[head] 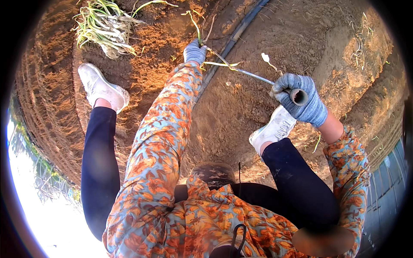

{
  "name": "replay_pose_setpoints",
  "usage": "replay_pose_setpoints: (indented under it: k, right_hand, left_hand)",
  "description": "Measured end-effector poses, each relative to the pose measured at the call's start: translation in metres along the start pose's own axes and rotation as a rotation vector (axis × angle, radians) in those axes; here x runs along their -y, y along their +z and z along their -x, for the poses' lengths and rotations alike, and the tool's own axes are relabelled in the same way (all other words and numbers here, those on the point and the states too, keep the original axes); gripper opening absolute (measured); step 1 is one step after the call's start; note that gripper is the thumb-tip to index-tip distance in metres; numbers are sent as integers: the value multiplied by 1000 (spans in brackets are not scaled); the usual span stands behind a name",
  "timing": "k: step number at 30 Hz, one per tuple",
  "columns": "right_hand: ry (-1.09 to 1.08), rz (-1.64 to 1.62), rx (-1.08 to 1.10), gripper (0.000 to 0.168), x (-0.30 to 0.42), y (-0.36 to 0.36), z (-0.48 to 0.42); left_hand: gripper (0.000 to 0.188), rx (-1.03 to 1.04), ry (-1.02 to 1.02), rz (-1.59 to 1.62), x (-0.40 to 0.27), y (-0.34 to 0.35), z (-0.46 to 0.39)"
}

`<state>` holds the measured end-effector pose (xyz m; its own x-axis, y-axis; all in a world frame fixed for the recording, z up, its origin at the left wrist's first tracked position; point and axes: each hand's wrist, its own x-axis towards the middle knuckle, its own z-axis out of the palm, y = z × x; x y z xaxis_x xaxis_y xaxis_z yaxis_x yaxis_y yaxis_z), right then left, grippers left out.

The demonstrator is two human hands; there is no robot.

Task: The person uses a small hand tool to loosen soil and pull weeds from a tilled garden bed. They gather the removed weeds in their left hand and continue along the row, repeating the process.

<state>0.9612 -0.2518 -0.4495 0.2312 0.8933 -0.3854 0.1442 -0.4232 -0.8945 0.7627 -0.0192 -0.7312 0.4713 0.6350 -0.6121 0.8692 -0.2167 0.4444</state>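
My left hand (195,52), in a grey-blue knit glove, is closed around thin green and pale plant stems near the top centre. My right hand (300,98), in a matching glove, grips the tubular handle (299,97) of a hand tool. The tool's thin metal shaft (255,76) slants up and left from that hand towards the stems by my left hand; soil and stems hide the shape of its far end. A bundle of green seedlings with pale roots (108,27) lies on the soil at the upper left.
A dark hose or pipe (230,43) runs diagonally across the brown soil between my hands. My white shoes (100,86) (274,129) stand on either side. Loose wilted stems (360,45) lie at the upper right, and plastic sheeting (387,180) shows at the right rim.
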Motion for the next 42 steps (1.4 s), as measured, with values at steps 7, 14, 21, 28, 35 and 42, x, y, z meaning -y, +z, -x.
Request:
replay_pose_setpoints:
  k: [7, 14, 21, 28, 35, 42]
  right_hand:
    - [61, 29, 113, 12, 9, 3, -20]
    - [2, 64, 51, 11, -7, 15, -13]
    - [15, -6, -28, 11, 10, 2, -7]
    - [-11, 2, -1, 13, 8, 8, -10]
    - [-19, -23, 7, 14, 1, 13, -12]
    - [30, 69, 45, 14, -7, 27, -32]
  left_hand:
    - [28, 102, 38, -61, 1, 1, 4]
    - [28, 17, 69, -52, -1, 11, 15]
    - [19, -2, -24, 133, 3, -10, 14]
    - [20, 1, 22, -17, -1, -17, 8]
    - [18, 47, 25, -98, -8, -23, 10]
    - [28, 63, 21, -115, -6, -25, 12]
